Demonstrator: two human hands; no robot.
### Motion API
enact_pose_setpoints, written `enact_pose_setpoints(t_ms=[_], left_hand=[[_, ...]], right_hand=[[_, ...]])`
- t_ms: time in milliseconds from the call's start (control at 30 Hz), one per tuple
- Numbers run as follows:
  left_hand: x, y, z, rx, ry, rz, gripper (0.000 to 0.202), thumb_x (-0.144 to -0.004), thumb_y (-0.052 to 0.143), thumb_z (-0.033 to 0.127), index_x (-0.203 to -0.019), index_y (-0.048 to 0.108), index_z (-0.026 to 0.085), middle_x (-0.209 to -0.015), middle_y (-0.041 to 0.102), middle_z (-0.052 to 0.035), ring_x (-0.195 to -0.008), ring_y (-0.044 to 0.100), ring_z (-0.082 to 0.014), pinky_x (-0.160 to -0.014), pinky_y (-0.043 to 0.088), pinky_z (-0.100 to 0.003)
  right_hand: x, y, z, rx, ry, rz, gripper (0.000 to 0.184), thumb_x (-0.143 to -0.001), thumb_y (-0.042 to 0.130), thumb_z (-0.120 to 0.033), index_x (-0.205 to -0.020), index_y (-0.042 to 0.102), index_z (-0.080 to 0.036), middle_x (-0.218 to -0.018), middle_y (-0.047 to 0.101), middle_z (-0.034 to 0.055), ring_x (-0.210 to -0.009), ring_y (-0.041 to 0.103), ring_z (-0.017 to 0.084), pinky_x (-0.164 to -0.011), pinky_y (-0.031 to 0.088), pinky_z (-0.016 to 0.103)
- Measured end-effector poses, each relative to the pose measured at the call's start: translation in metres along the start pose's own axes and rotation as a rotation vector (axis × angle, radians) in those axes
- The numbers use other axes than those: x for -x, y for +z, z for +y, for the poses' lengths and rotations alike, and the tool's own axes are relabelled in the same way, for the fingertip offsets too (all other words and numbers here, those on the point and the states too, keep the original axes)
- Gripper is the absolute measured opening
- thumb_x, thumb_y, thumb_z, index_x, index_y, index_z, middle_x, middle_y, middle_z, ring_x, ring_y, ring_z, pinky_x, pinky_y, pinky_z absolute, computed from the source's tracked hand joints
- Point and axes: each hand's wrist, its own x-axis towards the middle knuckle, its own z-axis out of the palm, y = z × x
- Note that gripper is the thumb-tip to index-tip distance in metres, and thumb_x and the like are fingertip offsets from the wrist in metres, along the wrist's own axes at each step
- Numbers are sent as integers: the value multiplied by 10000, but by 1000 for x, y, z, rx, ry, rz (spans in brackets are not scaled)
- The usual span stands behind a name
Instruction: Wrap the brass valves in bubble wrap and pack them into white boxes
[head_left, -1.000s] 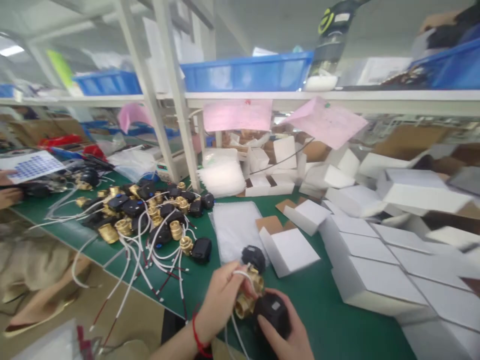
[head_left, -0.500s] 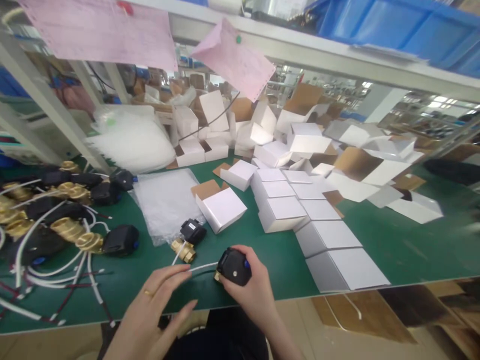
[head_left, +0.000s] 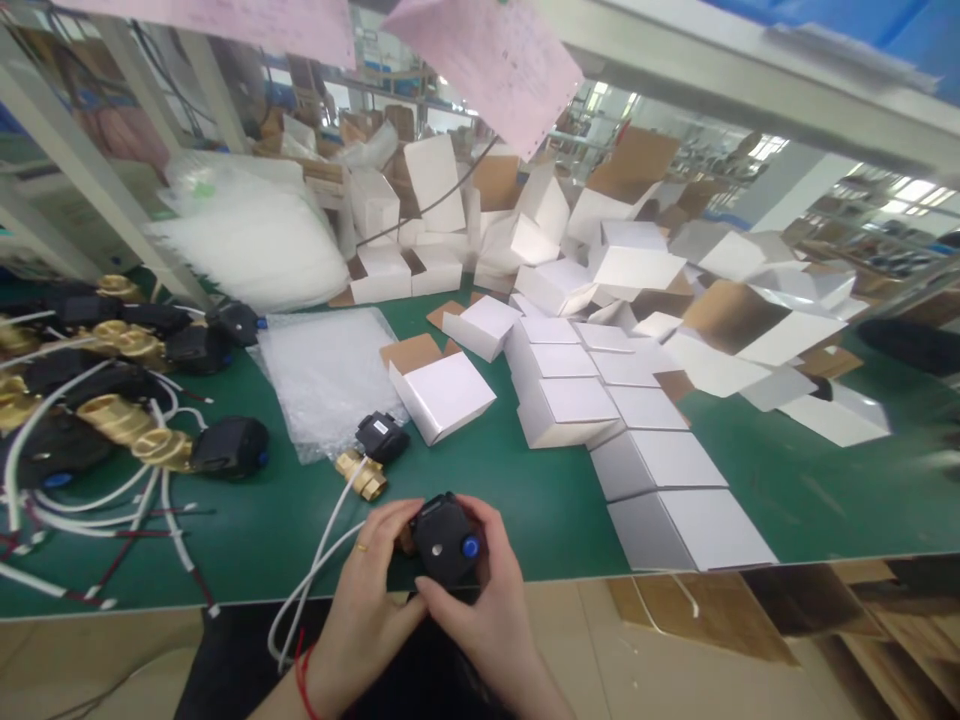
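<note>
Both my hands hold one black actuator valve (head_left: pixel 444 538) with a blue knob at the near edge of the green table (head_left: pixel 525 500). My left hand (head_left: pixel 367 590) grips its left side, fingers curled, a ring on one finger. My right hand (head_left: pixel 487 600) wraps its right side and underside. A white cable (head_left: pixel 315 570) trails from it to the left and down. Just beyond lies a second valve (head_left: pixel 371 452), black on top with a brass body.
A heap of brass-and-black valves with white cables (head_left: pixel 97 410) fills the left. A clear plastic bag (head_left: pixel 322 375) and an open white carton (head_left: pixel 439 390) lie ahead. Several white cartons (head_left: pixel 645 400) spread to the right. White foam sheets (head_left: pixel 247 240) sit behind.
My left hand, open half a second ago, has closed onto the valve beside my right hand. The valve has come nearer to me. The view tilted down from the shelves.
</note>
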Motion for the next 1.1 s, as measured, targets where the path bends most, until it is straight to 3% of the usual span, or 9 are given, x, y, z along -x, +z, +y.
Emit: enact_pose_setpoints(t_ms=[167, 333, 800, 1000, 1100], left_hand=[[-2, -15, -8, 97, -6, -84, 599, -739, 682, 118, -1290, 505, 275, -1232, 643, -73, -1135, 637, -246, -981, 551, -377], [-8, -27, -13, 200, -92, -175, 598, -686, 701, 131, -1256, 577, 262, -1217, 666, -77, -1121, 649, -265, -978, 546, -388], [-9, -28, -15, 271, -123, -227, 618, -709, 672, 83, -1286, 559, 273, -1267, 636, -58, -1188, 610, -233, -1033, 505, -346], [-14, -26, -14, 355, -316, -252, 587, -710, 722, 170, -1279, 601, 250, -1335, 630, -78, -1244, 584, -279, -1107, 446, -416], [-15, -23, -12, 456, -534, -207, 637, -655, 799, 277, -1256, 611, 186, -1243, 680, -124, -1103, 655, -304, -995, 524, -437]], right_hand=[[4, -11, -1, -22, -37, -131, 640, -665, 724, -127, -1270, 532, -209, -1204, 654, 94, -1084, 659, 234, -887, 579, 308], [-4, -19, 6, 0, -22, -212, 634, -722, 710, -111, -1326, 544, -208, -1112, 686, 69, -917, 677, 190, -822, 573, 279], [-10, -15, 21, -149, 12, -238, 642, -671, 643, -61, -1286, 594, -238, -1079, 659, 36, -873, 628, 165, -802, 522, 262], [-11, -8, 19, -162, 113, -173, 635, -635, 826, -191, -1223, 587, -219, -1034, 656, 39, -845, 607, 182, -747, 507, 273], [-15, -5, 14, -147, 171, -136, 626, -608, 842, -232, -1185, 601, -206, -938, 650, 17, -762, 563, 167, -677, 477, 263]])
